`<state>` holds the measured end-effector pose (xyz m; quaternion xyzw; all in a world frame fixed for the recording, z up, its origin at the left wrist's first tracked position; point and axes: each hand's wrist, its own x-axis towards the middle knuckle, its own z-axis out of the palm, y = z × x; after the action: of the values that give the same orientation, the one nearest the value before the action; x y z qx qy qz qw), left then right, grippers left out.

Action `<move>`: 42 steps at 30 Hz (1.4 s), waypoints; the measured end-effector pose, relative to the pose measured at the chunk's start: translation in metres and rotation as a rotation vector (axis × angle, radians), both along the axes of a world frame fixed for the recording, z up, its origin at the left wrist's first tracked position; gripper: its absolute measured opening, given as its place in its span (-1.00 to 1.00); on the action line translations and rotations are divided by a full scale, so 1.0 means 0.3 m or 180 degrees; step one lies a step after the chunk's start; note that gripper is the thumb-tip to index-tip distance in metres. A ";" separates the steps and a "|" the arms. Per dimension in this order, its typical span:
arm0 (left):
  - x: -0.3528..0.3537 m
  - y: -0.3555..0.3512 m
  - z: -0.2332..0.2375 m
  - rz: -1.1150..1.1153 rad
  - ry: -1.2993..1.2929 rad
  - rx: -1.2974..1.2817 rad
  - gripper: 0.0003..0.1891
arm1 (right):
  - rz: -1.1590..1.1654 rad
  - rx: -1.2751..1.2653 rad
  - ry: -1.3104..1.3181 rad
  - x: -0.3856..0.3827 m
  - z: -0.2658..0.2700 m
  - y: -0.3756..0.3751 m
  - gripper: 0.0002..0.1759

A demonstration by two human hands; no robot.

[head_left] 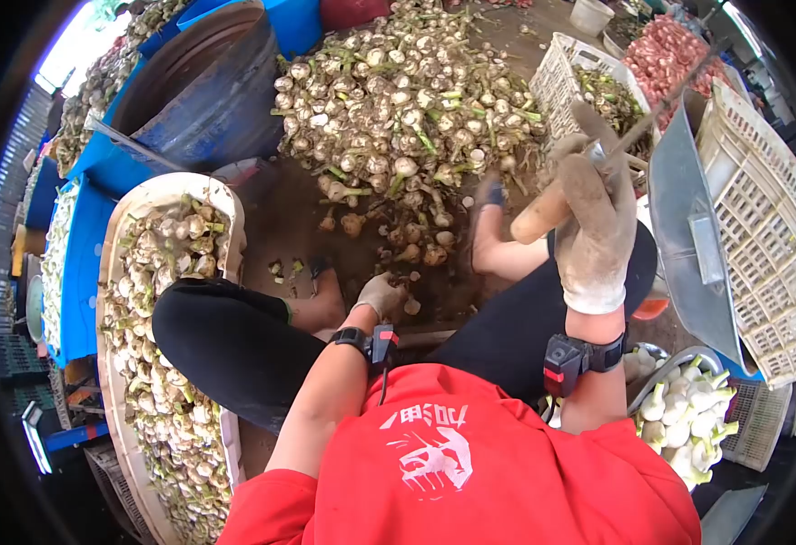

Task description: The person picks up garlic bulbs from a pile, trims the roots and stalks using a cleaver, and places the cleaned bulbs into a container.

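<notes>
My right hand (593,236), in a soiled work glove, is raised above my right knee. Its fingers are wrapped round the wooden handle (538,216) of a knife, whose long thin blade (666,107) points up and away to the right. Low between my knees, my left hand (381,296), gloved too, has its fingers curled downward; what they hold is hidden. Just beyond it lie several loose garlic bulbs (425,250) with dirty skins, at the near edge of a big heap of garlic (398,118) with cut green stems.
A long pale tub (110,300) of garlic stands along my left side, with a blue drum (207,100) behind it. To the right are a metal scoop-like sheet (693,227), a plastic crate (766,236) and cleaned white bulbs (688,409). Another crate (557,86) and red bulbs (670,59) lie beyond.
</notes>
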<state>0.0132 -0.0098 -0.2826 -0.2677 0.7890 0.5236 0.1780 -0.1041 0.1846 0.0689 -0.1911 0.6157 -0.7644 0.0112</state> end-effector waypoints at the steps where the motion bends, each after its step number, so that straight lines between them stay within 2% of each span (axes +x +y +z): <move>1: 0.002 0.025 0.136 0.0248 -0.0080 -0.0094 -0.69 | 0.0181 -0.0002 -0.0189 -0.018 -0.015 0.014 -0.57; 2: 0.003 0.043 0.209 0.0494 -0.0168 -0.0177 -0.72 | 0.0194 -0.0022 -0.0229 -0.027 -0.033 0.023 -0.57; 4: 0.026 0.043 0.117 0.0388 -0.0167 -0.0455 -0.72 | 0.0352 -0.0226 -0.1459 -0.037 -0.082 0.039 -0.54; 5: 0.037 0.035 0.065 0.0258 -0.0117 -0.0710 -0.72 | 0.0539 -0.0483 -0.1576 -0.055 -0.143 0.064 -0.62; 6: 0.034 0.059 0.136 0.0319 -0.0295 -0.0689 -0.71 | 0.0340 -0.0266 -0.1528 -0.062 -0.161 0.076 -0.67; 9: 0.003 0.075 0.133 0.0210 -0.0376 -0.0827 -0.77 | -0.0177 0.0219 -0.1600 -0.107 -0.221 0.113 -0.77; 11: -0.071 0.064 0.150 0.0051 -0.0429 -0.0855 -0.77 | -0.0442 0.0363 -0.1623 -0.134 -0.234 0.141 -0.78; 13: -0.156 0.045 0.165 -0.0406 -0.0512 -0.0900 -0.73 | -0.0757 0.0508 -0.1416 -0.151 -0.246 0.176 -0.76; 14: -0.196 0.051 0.188 -0.0469 -0.0574 -0.0854 -0.67 | -0.1046 0.0485 -0.1420 -0.153 -0.248 0.166 -0.76; 15: -0.249 0.061 0.197 -0.0554 -0.0581 -0.0837 -0.67 | -0.1215 0.0580 -0.1582 -0.154 -0.242 0.168 -0.76; 17: -0.359 0.104 0.182 -0.0668 -0.0797 -0.1103 -0.65 | -0.1041 0.0185 -0.1895 -0.153 -0.285 0.202 -0.75; 19: -0.482 0.160 0.121 -0.0852 0.0097 -0.0873 -0.70 | -0.0939 -0.0510 -0.2198 -0.155 -0.320 0.185 -0.74; 20: -0.571 0.200 0.094 -0.0889 0.0509 -0.0813 -0.72 | -0.0803 -0.0550 -0.2299 -0.161 -0.334 0.185 -0.71; 23: -0.928 0.319 0.102 -0.0995 0.1504 -0.1141 -0.49 | -0.0771 -0.0402 -0.2638 -0.201 -0.315 0.171 -0.76; 24: -1.055 0.353 0.088 -0.1141 0.1846 -0.1303 -0.37 | -0.0985 -0.0364 -0.2539 -0.214 -0.332 0.151 -0.80; 25: -1.162 0.380 0.084 -0.1357 0.2015 -0.1490 -0.40 | -0.1178 -0.0183 -0.2863 -0.226 -0.329 0.140 -0.79; 26: -1.255 0.416 0.056 -0.1585 0.1807 -0.1851 -0.44 | -0.1181 0.0030 -0.2720 -0.237 -0.339 0.127 -0.78; 27: -1.331 0.435 0.041 -0.1894 0.1265 -0.1980 -0.48 | -0.1186 0.0244 -0.2585 -0.247 -0.351 0.121 -0.77; 29: -1.401 0.443 -0.084 -0.2162 0.0762 -0.2112 -0.50 | -0.0949 0.0193 -0.2562 -0.267 -0.379 0.142 -0.75; 30: -1.384 0.428 -0.142 -0.2666 0.0764 -0.2489 -0.47 | -0.0693 0.0112 -0.2524 -0.267 -0.385 0.150 -0.73; 31: -1.344 0.404 -0.103 -0.2982 0.0840 -0.2588 -0.47 | -0.0697 0.0111 -0.2563 -0.270 -0.373 0.147 -0.73; 33: -1.220 0.351 0.018 -0.3546 0.0412 -0.2366 -0.44 | -0.0900 0.0052 -0.3058 -0.286 -0.338 0.132 -0.73; 35: -0.992 0.266 -0.189 -0.3109 0.0541 -0.2261 -0.33 | -0.0948 0.0030 -0.2964 -0.281 -0.342 0.129 -0.73; 37: -0.843 0.151 0.004 -0.3364 0.0088 -0.2295 -0.23 | -0.0786 0.0232 -0.3097 -0.268 -0.334 0.155 -0.74; 38: -0.781 0.083 -0.004 -0.3376 0.0050 -0.2324 -0.23 | -0.0729 0.0127 -0.2975 -0.252 -0.345 0.162 -0.77; 39: -0.712 0.011 -0.031 -0.3309 0.0491 -0.2444 -0.21 | -0.0713 0.0091 -0.3009 -0.235 -0.363 0.184 -0.77; 40: -0.650 -0.042 -0.022 -0.3239 0.0909 -0.2539 -0.20 | -0.0385 0.0281 -0.2702 -0.212 -0.387 0.212 -0.82; 41: -0.583 -0.080 -0.017 -0.3274 0.0825 -0.2525 -0.20 | -0.0062 0.0467 -0.2408 -0.183 -0.411 0.222 -0.87; 42: -0.521 -0.106 0.012 -0.2532 0.0965 -0.2601 -0.27 | -0.0390 -0.0108 -0.2552 -0.158 -0.436 0.188 -0.89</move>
<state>-0.1431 -0.0417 -0.2791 0.0798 0.9832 0.1027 0.1284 -0.1515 0.2411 -0.0619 0.1590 0.5601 -0.7876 0.2016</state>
